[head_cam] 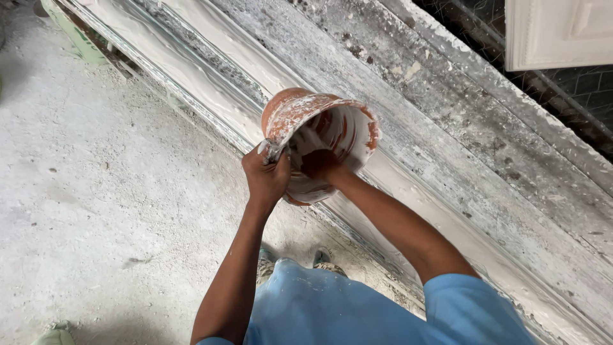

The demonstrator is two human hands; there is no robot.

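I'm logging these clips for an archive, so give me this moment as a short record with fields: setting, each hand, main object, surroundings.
Setting: dusty concrete floor beside a long plaster-coated mould
Left hand: left hand grips the rim of the bucket, fingers curled over the edge
Right hand: right hand reaches inside the bucket, fingers partly hidden
Main object: orange bucket, tilted over the mould, smeared with white plaster
Clothing: blue shirt
Background: white moulded panel, upper right
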